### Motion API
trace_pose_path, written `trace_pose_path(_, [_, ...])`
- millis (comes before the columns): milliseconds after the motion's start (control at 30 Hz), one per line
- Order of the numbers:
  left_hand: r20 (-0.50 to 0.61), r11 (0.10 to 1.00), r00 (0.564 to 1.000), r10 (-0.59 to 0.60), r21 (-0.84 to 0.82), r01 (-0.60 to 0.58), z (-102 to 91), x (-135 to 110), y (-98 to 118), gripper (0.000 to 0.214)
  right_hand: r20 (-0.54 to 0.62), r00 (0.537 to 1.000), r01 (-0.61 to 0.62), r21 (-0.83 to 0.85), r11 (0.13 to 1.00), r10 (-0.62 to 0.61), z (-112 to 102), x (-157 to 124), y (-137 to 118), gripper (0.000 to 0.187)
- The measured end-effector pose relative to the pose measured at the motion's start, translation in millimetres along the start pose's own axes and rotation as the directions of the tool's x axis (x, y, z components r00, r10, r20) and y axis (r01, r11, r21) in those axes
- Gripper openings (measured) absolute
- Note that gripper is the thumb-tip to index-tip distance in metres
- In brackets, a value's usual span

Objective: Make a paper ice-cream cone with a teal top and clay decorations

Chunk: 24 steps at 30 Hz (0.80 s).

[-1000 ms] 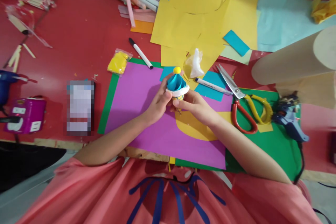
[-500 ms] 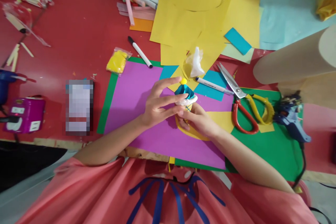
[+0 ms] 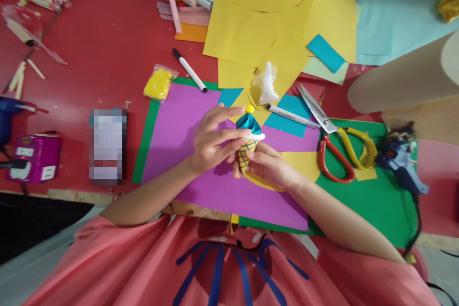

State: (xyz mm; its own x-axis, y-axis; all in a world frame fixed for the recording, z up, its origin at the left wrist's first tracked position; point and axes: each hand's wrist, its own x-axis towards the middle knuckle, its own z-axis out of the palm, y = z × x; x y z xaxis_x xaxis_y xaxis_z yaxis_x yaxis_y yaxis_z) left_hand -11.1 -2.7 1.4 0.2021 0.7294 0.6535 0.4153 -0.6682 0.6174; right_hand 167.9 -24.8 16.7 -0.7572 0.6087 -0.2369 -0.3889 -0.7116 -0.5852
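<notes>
A small paper ice-cream cone (image 3: 247, 141) has a yellow gridded cone, a white rim, a teal folded top and a yellow ball on its tip. My right hand (image 3: 267, 167) is closed round the cone's lower part from below. My left hand (image 3: 211, 138) has its fingers spread, and the fingertips touch the teal top and the white rim from the left. Both hands hover over a purple paper sheet (image 3: 186, 124) that lies on a green sheet (image 3: 362, 201).
Red-and-yellow scissors (image 3: 337, 146), a blue glue gun (image 3: 401, 162) and a white pen (image 3: 290, 115) lie to the right. Yellow paper sheets (image 3: 272, 9), a marker (image 3: 189, 71), a yellow packet (image 3: 158, 83) and a crumpled plastic wrap (image 3: 267, 83) lie beyond. A cardboard roll (image 3: 401, 79) sits at right.
The cone has come lower and tilted, so its gridded side shows. My left hand opened its fingers and now touches the top with its fingertips. My right hand stays on the cone.
</notes>
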Motion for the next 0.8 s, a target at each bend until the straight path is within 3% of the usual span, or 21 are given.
trace_pose_path(133, [0.032, 0.999, 0.999, 0.044, -0.020, -0.043, 0.9, 1.2, -0.3, 0.047, -0.089, 0.994, 0.058, -0.100, 0.993, -0.067, -1.4, -1.7, -3.0, 0.025])
trace_pose_path(333, [-0.004, 0.991, 0.997, 0.077, 0.115, -0.076, -0.5, 1.7, 1.3, 0.021, -0.160, 0.983, 0.058, -0.202, 0.978, -0.091, 0.0, -0.1, -4.4, 0.033])
trace_pose_path(533, [-0.054, 0.993, 0.996, 0.074, 0.092, -0.068, -1.3, 1.9, 0.4, 0.010, -0.105, 0.994, 0.040, -0.018, 0.999, -0.042, -3.7, 1.4, -4.4, 0.039])
trace_pose_path(800, [-0.055, 0.999, 0.998, 0.037, 0.036, -0.035, -1.5, 0.5, 2.3, 0.035, -0.160, 0.982, 0.094, -0.031, 0.995, -0.098, -2.1, 0.4, -7.0, 0.032])
